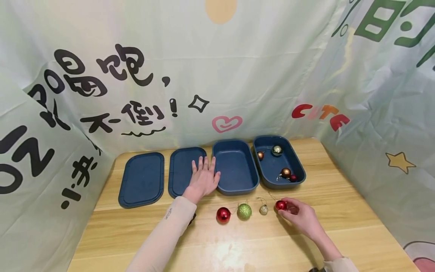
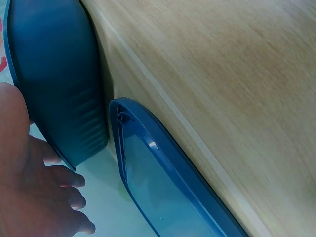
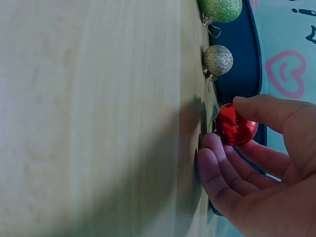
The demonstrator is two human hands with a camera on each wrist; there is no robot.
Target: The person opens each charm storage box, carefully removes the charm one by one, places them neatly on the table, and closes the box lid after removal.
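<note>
In the head view, my right hand (image 1: 300, 215) pinches a small shiny red Christmas ball (image 1: 280, 205) between thumb and fingers, low over the table. The right wrist view shows the same red ball (image 3: 236, 124) at the thumb tip. Left of it lie a small pale gold glitter ball (image 1: 263, 209), a green glitter ball (image 1: 244, 211) and a larger red ball (image 1: 223, 215). My left hand (image 1: 202, 179), fingers straight, is at the left rim of a dark blue box (image 1: 238, 172) with nothing in it, partly over a blue lid (image 1: 181, 170). Whether it touches the rim I cannot tell.
A second blue box (image 1: 272, 170) on the right holds several gold, copper and red balls. Another flat blue lid (image 1: 142, 179) lies at the far left. Behind and beside the wooden table (image 1: 258, 249) hangs a printed pale cloth (image 1: 190, 56).
</note>
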